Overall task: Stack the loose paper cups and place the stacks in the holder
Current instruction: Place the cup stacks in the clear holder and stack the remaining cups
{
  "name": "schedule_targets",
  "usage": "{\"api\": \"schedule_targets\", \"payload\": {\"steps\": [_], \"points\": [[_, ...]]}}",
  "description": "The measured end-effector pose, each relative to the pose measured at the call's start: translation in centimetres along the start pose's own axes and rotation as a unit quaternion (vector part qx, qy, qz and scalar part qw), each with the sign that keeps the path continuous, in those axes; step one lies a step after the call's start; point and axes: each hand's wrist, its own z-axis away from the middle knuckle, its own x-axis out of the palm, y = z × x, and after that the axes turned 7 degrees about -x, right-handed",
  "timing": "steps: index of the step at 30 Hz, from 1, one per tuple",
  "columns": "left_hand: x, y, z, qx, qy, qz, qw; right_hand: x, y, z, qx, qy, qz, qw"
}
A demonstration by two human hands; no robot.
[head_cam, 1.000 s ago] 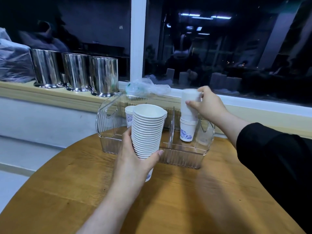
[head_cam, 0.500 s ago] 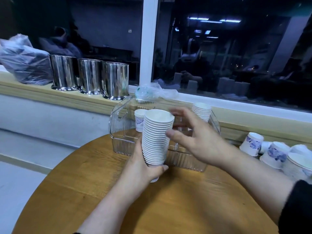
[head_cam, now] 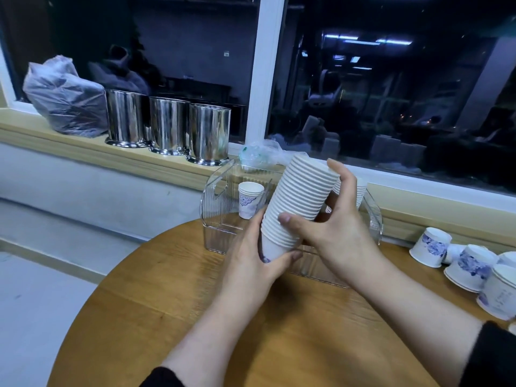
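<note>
A tall stack of white paper cups [head_cam: 300, 202] leans to the upper right over the round wooden table [head_cam: 156, 303]. My left hand [head_cam: 251, 261] grips its bottom end. My right hand [head_cam: 332, 222] grips the upper part, thumb across the front and fingers behind. Behind them stands the clear ribbed plastic holder [head_cam: 215, 208]. A short stack of cups with blue print [head_cam: 249, 199] sits in its left compartment. Another white stack [head_cam: 361, 191] shows in its right compartment, mostly hidden by my right hand. Several loose blue-printed cups [head_cam: 430, 247] lie upside down at the table's right edge.
Three shiny metal canisters [head_cam: 167, 127] and a plastic-wrapped bundle [head_cam: 64, 99] stand on the window ledge at the left. A crumpled clear bag [head_cam: 262, 155] lies on the ledge behind the holder. The dark window is close behind.
My right hand has left the stack in the holder's right compartment and come back to grip the tall stack. That stack has tilted from upright to leaning right.
</note>
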Motion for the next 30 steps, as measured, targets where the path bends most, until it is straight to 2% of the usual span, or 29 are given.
{"api": "schedule_targets", "payload": {"steps": [8,11,14,16,22,30], "points": [[-0.7,-0.2,-1.2,0.005,-0.017,0.024,1.000,-0.2,-0.4,-3.3,0.021,0.049,-0.071,0.996],[-1.2,-0.3,-1.5,-0.003,0.016,0.017,1.000,-1.2,-0.4,-5.3,0.006,0.075,-0.072,0.995],[-1.2,-1.1,-2.2,0.006,0.099,-0.018,0.995,-2.3,0.0,-8.1,-0.029,0.111,-0.023,0.993],[-0.9,-1.8,-2.9,0.022,0.124,-0.068,0.990,-2.5,0.7,-10.0,-0.046,0.129,0.030,0.990],[-0.4,-3.1,-4.2,0.068,0.081,-0.197,0.975,-1.6,3.6,-14.3,-0.057,0.132,0.122,0.982],[-0.4,-3.7,-4.2,0.061,0.062,-0.214,0.973,0.0,7.2,-17.1,-0.048,0.109,0.209,0.971]]}}
